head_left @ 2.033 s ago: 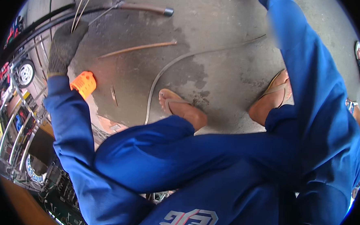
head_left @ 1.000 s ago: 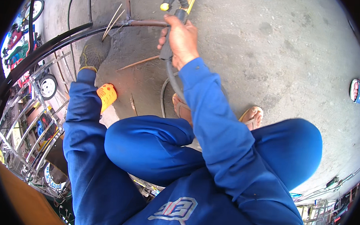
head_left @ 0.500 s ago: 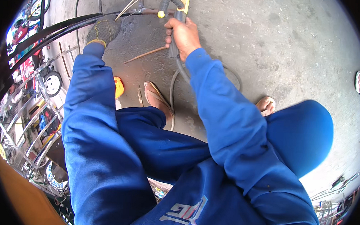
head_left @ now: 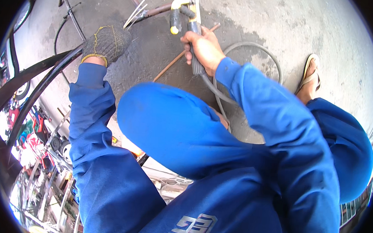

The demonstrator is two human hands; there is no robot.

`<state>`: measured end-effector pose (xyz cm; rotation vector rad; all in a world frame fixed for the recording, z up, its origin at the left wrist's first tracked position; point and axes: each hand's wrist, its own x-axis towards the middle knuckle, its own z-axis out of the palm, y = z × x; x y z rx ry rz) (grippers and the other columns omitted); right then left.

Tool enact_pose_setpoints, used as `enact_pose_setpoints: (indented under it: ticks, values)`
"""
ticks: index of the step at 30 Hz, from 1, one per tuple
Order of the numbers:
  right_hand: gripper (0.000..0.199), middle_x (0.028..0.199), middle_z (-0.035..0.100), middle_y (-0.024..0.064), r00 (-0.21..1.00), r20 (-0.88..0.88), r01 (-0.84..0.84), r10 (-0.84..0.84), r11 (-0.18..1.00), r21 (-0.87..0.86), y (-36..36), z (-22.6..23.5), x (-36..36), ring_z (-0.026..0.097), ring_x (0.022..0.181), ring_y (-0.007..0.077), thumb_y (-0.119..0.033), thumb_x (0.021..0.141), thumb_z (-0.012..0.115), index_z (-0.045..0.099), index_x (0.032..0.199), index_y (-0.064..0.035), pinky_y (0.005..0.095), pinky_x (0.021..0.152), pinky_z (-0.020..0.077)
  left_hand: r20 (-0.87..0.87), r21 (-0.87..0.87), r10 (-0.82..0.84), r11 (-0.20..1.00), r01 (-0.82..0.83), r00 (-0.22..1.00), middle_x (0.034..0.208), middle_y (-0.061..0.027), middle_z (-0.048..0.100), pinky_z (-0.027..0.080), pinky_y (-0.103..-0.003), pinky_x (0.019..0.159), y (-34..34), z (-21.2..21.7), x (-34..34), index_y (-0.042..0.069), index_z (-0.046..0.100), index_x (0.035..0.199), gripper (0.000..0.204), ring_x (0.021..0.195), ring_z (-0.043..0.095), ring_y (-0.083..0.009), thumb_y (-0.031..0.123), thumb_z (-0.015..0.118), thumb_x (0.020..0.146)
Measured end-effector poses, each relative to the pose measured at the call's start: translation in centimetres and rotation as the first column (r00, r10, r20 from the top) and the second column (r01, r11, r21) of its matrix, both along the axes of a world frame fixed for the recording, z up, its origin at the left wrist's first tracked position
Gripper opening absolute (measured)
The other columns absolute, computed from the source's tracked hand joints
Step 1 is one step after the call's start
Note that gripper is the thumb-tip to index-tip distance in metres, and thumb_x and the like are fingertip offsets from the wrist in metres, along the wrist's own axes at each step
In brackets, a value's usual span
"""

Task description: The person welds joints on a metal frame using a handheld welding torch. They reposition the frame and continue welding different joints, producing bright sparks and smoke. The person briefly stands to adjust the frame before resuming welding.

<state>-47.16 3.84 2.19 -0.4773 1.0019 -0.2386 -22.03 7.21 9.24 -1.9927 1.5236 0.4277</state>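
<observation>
My left hand [head_left: 107, 42] wears a dark grey knit glove with yellow stitching. It is closed, with several thin pale welding rods [head_left: 135, 13] sticking out past its fingers, beside the dark bent metal tubes [head_left: 56, 74] of a frame. The glove hides its exact grip. Bare, my right hand [head_left: 205, 48] wraps round the black ribbed handle of a welding electrode holder [head_left: 195, 30]. The holder's yellow head and its lever with a yellow tip point away from me. A thick grey cable [head_left: 257, 45] runs from the handle and loops on the floor.
A thin brown rod [head_left: 168, 69] lies beneath my right hand on the stained concrete floor [head_left: 259, 19]. A rusty metal bar [head_left: 158, 9] runs between the welding rods and the holder. Metal frames and motorbike parts [head_left: 41, 151] crowd the lower left.
My view and posture have shifted: my left knee now covers the foot and yellow item seen before, and my right foot shows farther out. Both hands keep their holds.
</observation>
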Motion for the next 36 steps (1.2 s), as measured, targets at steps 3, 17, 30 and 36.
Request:
enact_pose_setpoints:
  ticks: [3, 17, 30, 36]
  values:
    - [0.016, 0.073, 0.053, 0.0038, 0.978, -0.203, -0.045, 0.038, 0.999, -0.029, -0.5, 1.7, 1.1, 0.053, 0.051, 0.0123, -0.012, 0.089, 0.062, 0.050, 0.097, -0.0038, 0.0307, 0.046, 0.0477, -0.070, -0.063, -0.203, 0.978, 0.199, 0.977, 0.084, -0.0225, 0.070, 0.056, -0.048, 0.073, 0.7, -0.6, 1.3, 0.004, 0.068, 0.105, 0.032, 0.080, 0.070, -0.0381, 0.028, 0.050, 0.095]
    - [0.037, 0.067, 0.052, 0.0048, 0.964, -0.042, -0.266, 0.264, 0.962, -0.055, -4.4, 2.7, 0.5, 0.052, 0.048, 0.0131, -0.032, 0.095, 0.063, 0.055, 0.110, 0.0017, 0.0315, 0.044, 0.0464, -0.237, 0.070, 0.528, 0.847, -0.528, 0.816, 0.063, -0.0101, 0.058, 0.049, -0.037, 0.056, 1.5, -0.1, -0.5, 0.007, 0.072, 0.101, 0.026, 0.056, 0.060, -0.0200, 0.028, 0.061, 0.092]
    - [0.048, 0.070, 0.058, 0.0099, 0.983, 0.062, -0.172, 0.175, 0.983, -0.064, 1.2, -0.9, -0.5, 0.055, 0.046, 0.0160, -0.039, 0.101, 0.054, 0.053, 0.118, 0.0052, 0.0324, 0.043, 0.0450, -0.031, 0.058, 0.348, 0.937, -0.346, 0.937, 0.062, -0.0092, 0.059, 0.049, -0.038, 0.057, -1.7, 1.1, -1.8, 0.001, 0.071, 0.094, 0.041, 0.057, 0.061, -0.0197, 0.040, 0.063, 0.087]
    - [0.049, 0.067, 0.058, 0.0101, 0.985, 0.034, -0.164, 0.167, 0.983, -0.080, 2.2, -1.2, -0.4, 0.056, 0.046, 0.0161, -0.039, 0.101, 0.054, 0.052, 0.119, 0.0064, 0.0328, 0.043, 0.0446, -0.012, -0.070, 0.420, 0.905, -0.420, 0.907, 0.064, -0.0115, 0.062, 0.050, -0.040, 0.059, -0.4, -0.1, -1.6, 0.001, 0.071, 0.096, 0.042, 0.059, 0.063, -0.0226, 0.041, 0.061, 0.087]
